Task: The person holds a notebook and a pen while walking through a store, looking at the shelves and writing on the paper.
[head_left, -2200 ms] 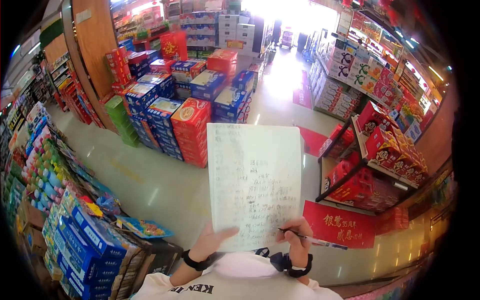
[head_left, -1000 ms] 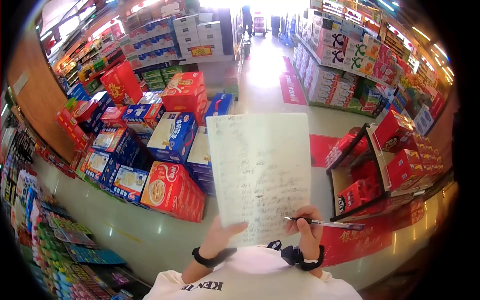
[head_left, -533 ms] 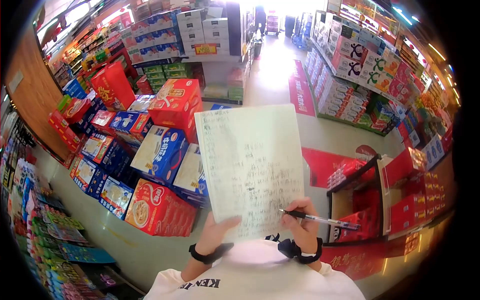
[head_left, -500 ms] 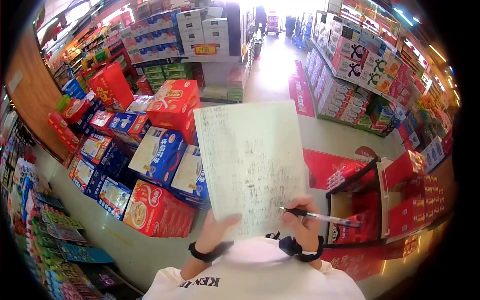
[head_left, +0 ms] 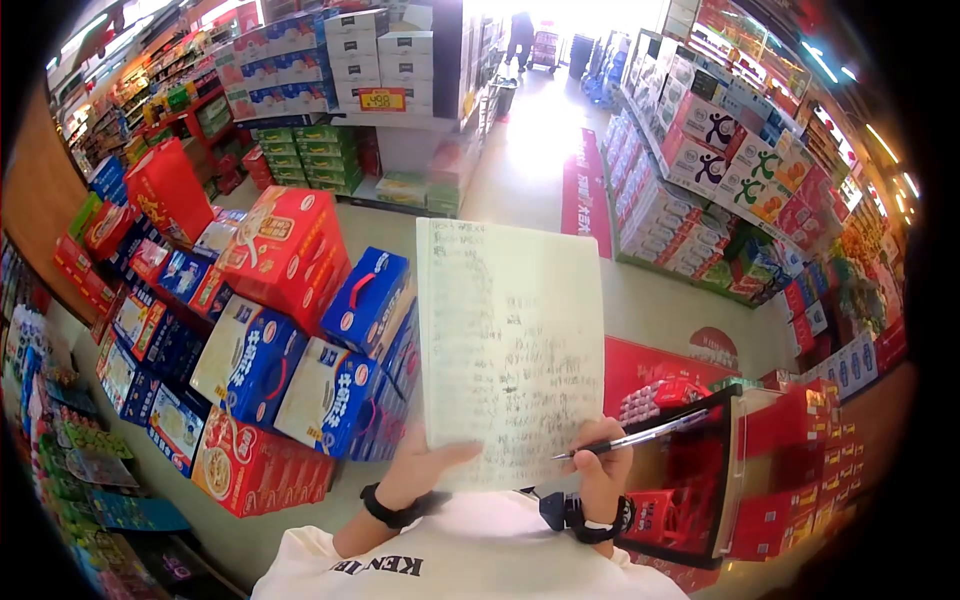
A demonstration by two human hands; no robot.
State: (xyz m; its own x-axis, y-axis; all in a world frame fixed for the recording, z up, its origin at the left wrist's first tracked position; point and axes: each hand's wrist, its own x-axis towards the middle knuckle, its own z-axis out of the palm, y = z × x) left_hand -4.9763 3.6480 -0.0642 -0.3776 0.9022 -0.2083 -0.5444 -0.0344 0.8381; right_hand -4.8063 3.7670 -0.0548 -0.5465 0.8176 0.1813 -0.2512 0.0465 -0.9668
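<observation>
A notebook (head_left: 515, 350) covered in handwriting is held upright in front of my chest. My left hand (head_left: 425, 468) grips its lower left edge, thumb lying over the page. At the lower right corner, my right hand (head_left: 600, 460) holds the page edge together with a black and clear pen (head_left: 640, 436), whose tip points left onto the paper. Dark bands circle both wrists.
Stacked blue boxes (head_left: 250, 360) and red boxes (head_left: 284, 250) stand at the left. A red display rack (head_left: 725, 480) is close on the right. Shelves of cartons (head_left: 700, 150) line the aisle (head_left: 545, 150). A person (head_left: 521, 40) stands far off.
The view has shifted, so the box stacks sit further left and more blue boxes show beside the notebook. Both hands keep their hold; the pen now slants upward to the right.
</observation>
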